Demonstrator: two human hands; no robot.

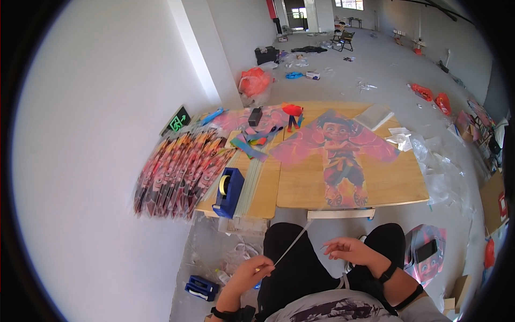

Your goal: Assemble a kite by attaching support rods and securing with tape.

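My left hand [252,272] is closed in a pinch on a thin pale rod [292,244], which slants up and away over my lap toward the table edge. My right hand [347,251] hovers above my right thigh, fingers apart and slightly bent, with nothing visible in them. Ahead on the wooden table [300,193] lies a translucent kite [346,155] printed with a cartoon figure and pink wings. Left of it, a blue tape dispenser [229,193] stands on a row of long pale rods [251,180].
Packed printed kites [177,174] pile up at the table's left, by the wall. Colourful ribbons [252,145] and a black block [255,117] lie behind the dispenser. A second dispenser [201,288] sits on the floor at left; a phone [427,251] rests on a printed sheet at right.
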